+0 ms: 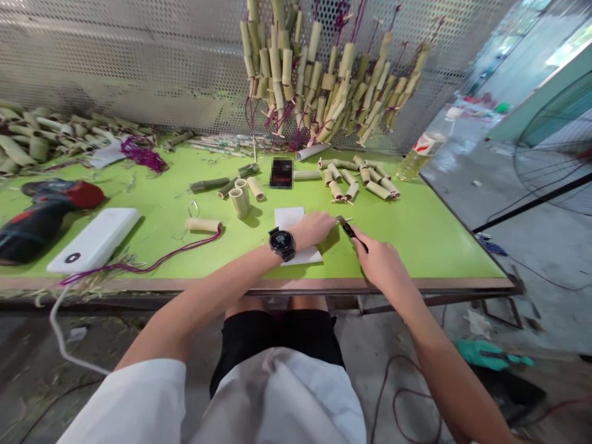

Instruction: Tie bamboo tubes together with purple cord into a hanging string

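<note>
My left hand (pixel 319 227), with a black watch on the wrist, is closed over the green tabletop in front of me. A thin pale stick (pixel 348 220) pokes out past its fingertips, and most of it is hidden. In my right hand (pixel 382 259) is a black utility knife (pixel 354 234), its blade end against or very near the stick. White paper (pixel 290 216) lies under my left wrist. Left of it sit a short bamboo tube (pixel 204 225) with a purple cord (pixel 180 250) and upright bamboo pieces (pixel 238 203).
Strung bamboo tubes (pixel 319 86) hang against the perforated metal panel (pixel 139 55). Joined bamboo pieces (pixel 377 188) lie at the back right beside a bottle (pixel 420 157). A power drill (pixel 50 209), white power bank (pixel 95 240) and purple string (pixel 143 154) are on the left. A fan (pixel 559 142) stands right.
</note>
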Tool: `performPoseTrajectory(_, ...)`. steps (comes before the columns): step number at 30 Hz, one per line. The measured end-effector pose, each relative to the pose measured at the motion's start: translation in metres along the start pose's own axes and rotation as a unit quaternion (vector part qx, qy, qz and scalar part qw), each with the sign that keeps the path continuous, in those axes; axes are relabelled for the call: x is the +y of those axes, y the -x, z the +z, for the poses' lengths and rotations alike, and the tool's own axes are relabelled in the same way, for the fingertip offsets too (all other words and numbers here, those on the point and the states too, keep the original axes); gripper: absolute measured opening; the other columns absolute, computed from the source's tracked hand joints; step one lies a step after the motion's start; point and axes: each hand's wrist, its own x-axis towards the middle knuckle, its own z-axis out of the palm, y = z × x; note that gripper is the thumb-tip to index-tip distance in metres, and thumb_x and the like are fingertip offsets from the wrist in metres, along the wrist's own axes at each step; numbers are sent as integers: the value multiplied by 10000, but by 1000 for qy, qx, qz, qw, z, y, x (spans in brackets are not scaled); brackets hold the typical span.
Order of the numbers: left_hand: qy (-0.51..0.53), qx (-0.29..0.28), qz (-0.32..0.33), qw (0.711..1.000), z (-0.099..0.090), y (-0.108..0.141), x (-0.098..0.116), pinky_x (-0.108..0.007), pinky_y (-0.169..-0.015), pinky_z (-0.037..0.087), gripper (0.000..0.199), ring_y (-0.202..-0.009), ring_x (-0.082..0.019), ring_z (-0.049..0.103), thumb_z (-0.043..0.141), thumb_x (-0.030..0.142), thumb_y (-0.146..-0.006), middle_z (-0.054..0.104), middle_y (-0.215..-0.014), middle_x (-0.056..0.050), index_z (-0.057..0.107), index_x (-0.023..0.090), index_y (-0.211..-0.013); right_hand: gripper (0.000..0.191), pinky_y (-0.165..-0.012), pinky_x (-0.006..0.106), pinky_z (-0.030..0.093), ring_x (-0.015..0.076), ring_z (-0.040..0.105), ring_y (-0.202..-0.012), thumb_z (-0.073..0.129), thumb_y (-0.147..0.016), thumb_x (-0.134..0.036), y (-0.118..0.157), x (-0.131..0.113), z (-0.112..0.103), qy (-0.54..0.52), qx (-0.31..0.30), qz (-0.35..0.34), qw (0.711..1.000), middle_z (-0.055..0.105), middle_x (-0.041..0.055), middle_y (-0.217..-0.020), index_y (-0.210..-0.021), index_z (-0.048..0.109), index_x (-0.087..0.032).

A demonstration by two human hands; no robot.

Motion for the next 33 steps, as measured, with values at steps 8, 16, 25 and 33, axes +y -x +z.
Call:
performPoseTrajectory(8,46,24,21,998,4,0,-4,-349,-732,408,322,-859,-236,651,447,31,-993,742,-1066,-191,704,86,-1180,486,-615,323,460,284,751,-724,397,-1110,-279,14,-13,1,56,-3,25,998,816,151,-901,-1560,566,-210)
performPoseTrajectory(16,55,25,4,998,5,-2,-2,-331,-741,394,270,-916,-244,657,469,35,-1009,723,-1116,-204,690,76,-1159,489,-642,316,468,283,764,-772,386,-1115,-252,8,-20,1,82,-4,12,997,813,160,-914,-1575,537,-182)
performPoseTrajectory(25,33,12,7,999,-2,0,-2,-327,-767,435,280,-922,-232,666,471,24,-998,740,-1071,-194,687,70,-1171,486,-638,310,464,261,753,-747,375,-1117,-260,-5,-16,5,49,10,-2,999,819,157,-948,-1563,548,-174)
performPoseTrajectory(33,12,26,4,1000,4,0,-7,-341,-702,405,326,-840,-227,647,436,26,-991,744,-1041,-187,694,63,-1188,499,-609,298,456,250,751,-724,351,-1119,-271,12,-13,10,57,9,7,998,814,153,-892,-1570,540,-173)
